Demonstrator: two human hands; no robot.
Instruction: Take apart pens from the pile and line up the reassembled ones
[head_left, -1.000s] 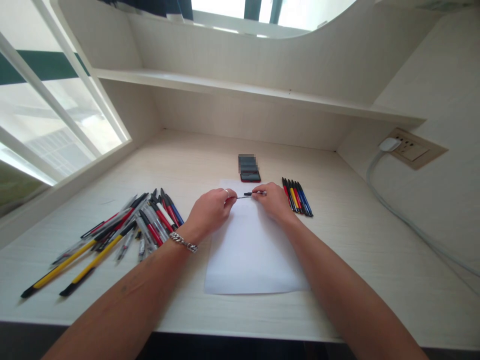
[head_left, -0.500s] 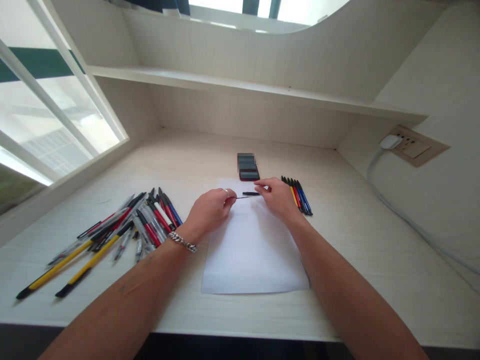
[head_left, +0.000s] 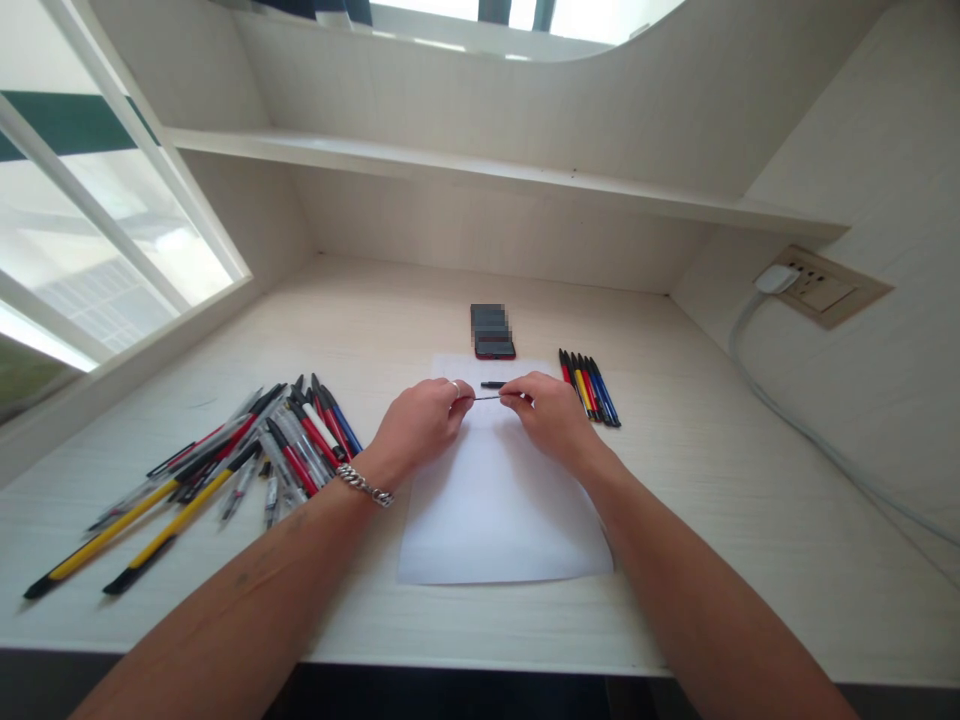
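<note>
Over the upper part of a white sheet of paper, a thin dark pen refill stretches level between my two hands. My left hand, with a ring and a chain bracelet, pinches its left end. Thumb and fingertips of my right hand are closed on the other end. Just beyond, a short black pen part lies on the paper, its right end hidden by my right fingers.
A loose pile of pens and pen parts spreads on the left. To the right lies a neat row of several coloured pens. A phone rests behind the paper. A white plug with a cable sits in the right wall socket.
My right hand has moved slightly left, and its raised fingers have closed on the refill's right end. My left hand keeps its pinch. The whole view has shifted a little.
</note>
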